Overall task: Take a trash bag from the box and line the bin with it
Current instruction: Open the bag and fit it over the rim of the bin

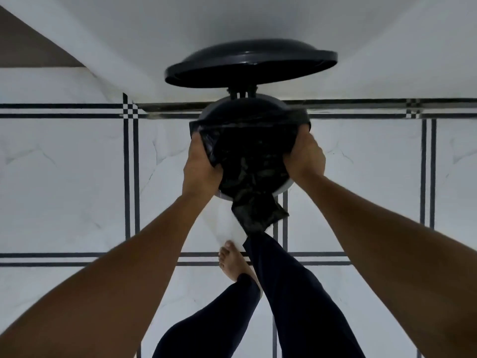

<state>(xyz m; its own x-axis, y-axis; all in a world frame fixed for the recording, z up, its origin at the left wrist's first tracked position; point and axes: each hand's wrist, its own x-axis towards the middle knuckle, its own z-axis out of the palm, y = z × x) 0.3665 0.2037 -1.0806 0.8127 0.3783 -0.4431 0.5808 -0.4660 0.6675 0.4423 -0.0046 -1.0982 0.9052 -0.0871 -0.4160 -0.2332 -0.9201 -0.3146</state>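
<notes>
A round dark bin [284, 188] stands on the tiled floor against the white wall, its lid [250, 64] swung up and open behind it. A black trash bag [247, 164] lies crumpled across the bin's mouth, with one loose end hanging over the near rim. My left hand [201, 164] grips the bag's edge at the bin's left rim. My right hand [305, 156] grips the bag's edge at the right rim. The trash bag box is out of view.
The white floor tiles [77, 177] have dark double-line borders. The white wall [258, 19] rises right behind the bin. My bare foot [232, 259] and dark-trousered legs [284, 293] stand just in front of the bin, one leg reaching to its base.
</notes>
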